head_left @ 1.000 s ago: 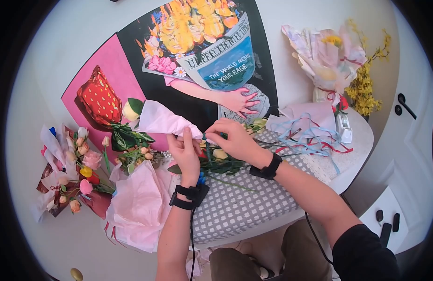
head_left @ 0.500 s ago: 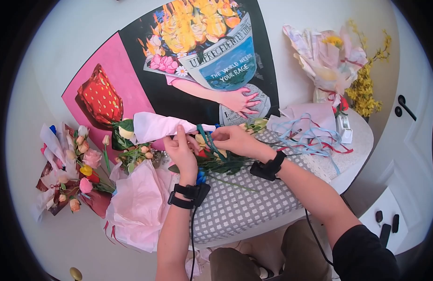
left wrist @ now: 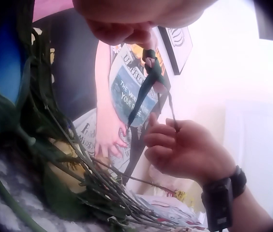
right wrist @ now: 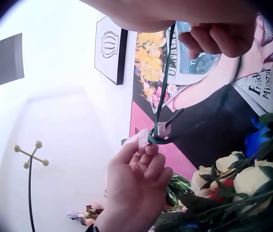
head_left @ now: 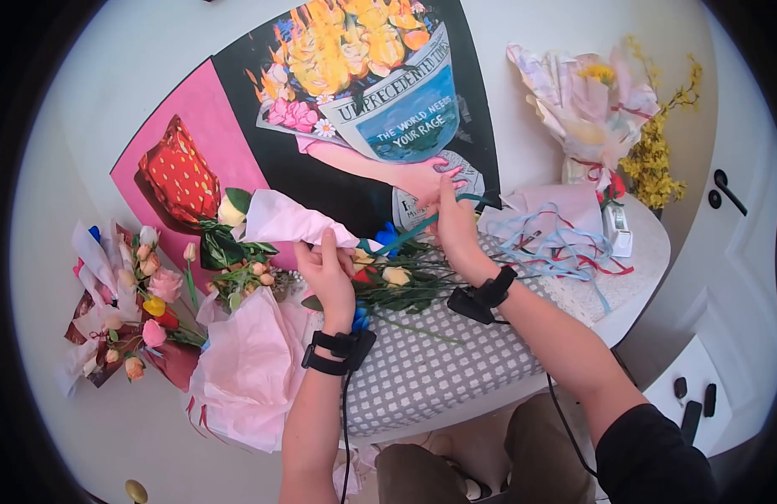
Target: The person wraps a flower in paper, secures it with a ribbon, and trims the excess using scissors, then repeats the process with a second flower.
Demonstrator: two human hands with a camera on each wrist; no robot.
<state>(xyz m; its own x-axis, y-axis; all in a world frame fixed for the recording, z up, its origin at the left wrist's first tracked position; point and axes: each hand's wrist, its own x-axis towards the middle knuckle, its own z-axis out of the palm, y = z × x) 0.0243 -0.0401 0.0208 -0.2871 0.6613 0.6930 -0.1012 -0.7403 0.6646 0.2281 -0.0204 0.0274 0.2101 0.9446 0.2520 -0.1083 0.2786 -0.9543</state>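
My left hand (head_left: 328, 275) grips the narrow lower end of a cone of pale pink wrapping paper (head_left: 292, 220). A cream rose (head_left: 231, 210) with a green leaf shows at the cone's wide end. Dark green ribbon (head_left: 405, 237) circles the gathered paper just beyond my left fingers, as the right wrist view shows. From there it runs taut to my right hand (head_left: 456, 231), raised to the right, whose curled fingers hold it. A short dark stem end (right wrist: 175, 117) sticks out past the ribbon loop. Beneath both hands lie loose roses (head_left: 395, 275) with leafy stems.
Pink paper sheets (head_left: 250, 365) and a mixed bouquet (head_left: 157, 294) lie at the left. At the right are tangled blue and red ribbons (head_left: 556, 248), a white tape dispenser (head_left: 617, 231) and a wrapped bouquet (head_left: 586, 113). A checked cloth (head_left: 439, 370) covers the table; a painting (head_left: 321, 181) stands behind.
My right hand first worked close beside the left at the paper's narrow end. It has since moved right and up, drawing the green ribbon out straight. The cone dipped level, then tilted again.
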